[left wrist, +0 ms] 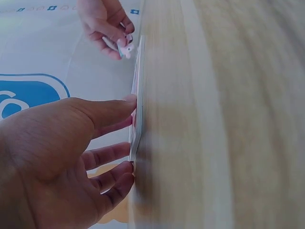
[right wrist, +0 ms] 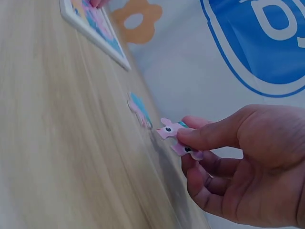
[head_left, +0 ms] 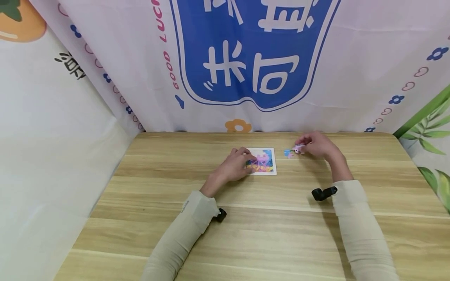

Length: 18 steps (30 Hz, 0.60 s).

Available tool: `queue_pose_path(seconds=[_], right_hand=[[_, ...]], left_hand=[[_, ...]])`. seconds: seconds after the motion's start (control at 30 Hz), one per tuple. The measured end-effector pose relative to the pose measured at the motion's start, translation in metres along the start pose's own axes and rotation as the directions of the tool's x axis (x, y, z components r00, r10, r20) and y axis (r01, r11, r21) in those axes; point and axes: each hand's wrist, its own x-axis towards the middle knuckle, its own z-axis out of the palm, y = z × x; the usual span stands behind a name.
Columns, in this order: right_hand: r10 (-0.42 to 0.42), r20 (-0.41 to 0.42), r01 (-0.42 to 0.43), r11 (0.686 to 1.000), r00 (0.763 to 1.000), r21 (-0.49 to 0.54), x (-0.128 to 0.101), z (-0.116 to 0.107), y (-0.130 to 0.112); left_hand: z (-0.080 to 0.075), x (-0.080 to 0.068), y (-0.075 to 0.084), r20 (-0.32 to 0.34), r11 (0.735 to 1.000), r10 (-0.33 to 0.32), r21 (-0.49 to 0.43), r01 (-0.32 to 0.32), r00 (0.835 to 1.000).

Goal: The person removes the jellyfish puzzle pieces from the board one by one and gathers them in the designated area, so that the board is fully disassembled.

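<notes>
Bare wooden table (head_left: 267,234) is stretching wide toward the person, hemmed by printed curtains behind. The left hand (head_left: 233,167) is lying with straight fingers pressing the puzzle board (head_left: 264,160) mid-table. The right hand (head_left: 316,145) is pinching a pink puzzle piece (head_left: 299,149) just right of it, near a loose piece (head_left: 288,153).
</notes>
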Motion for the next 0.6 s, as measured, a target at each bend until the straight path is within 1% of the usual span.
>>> queue_pose_path(seconds=[0.2, 0.4, 0.6], right_hand=[[0.0, 0.004, 0.0, 0.999, 1.0, -0.034, -0.004, -0.004, 0.008], [-0.045, 0.01, 0.045, 0.997, 0.999, -0.06, -0.004, -0.002, 0.012], [-0.04, 0.0, 0.04, 0.994, 0.999, -0.099, -0.004, 0.0, 0.013]], left_hand=[[0.0, 0.0, 0.0, -0.001, 1.0, 0.0, 0.004, 0.0, 1.0], [0.001, 0.001, 0.0, 0.001, 1.0, -0.002, -0.002, 0.002, 1.0], [0.0, 0.0, 0.0, 0.001, 1.0, -0.005, -0.003, 0.005, 1.0]])
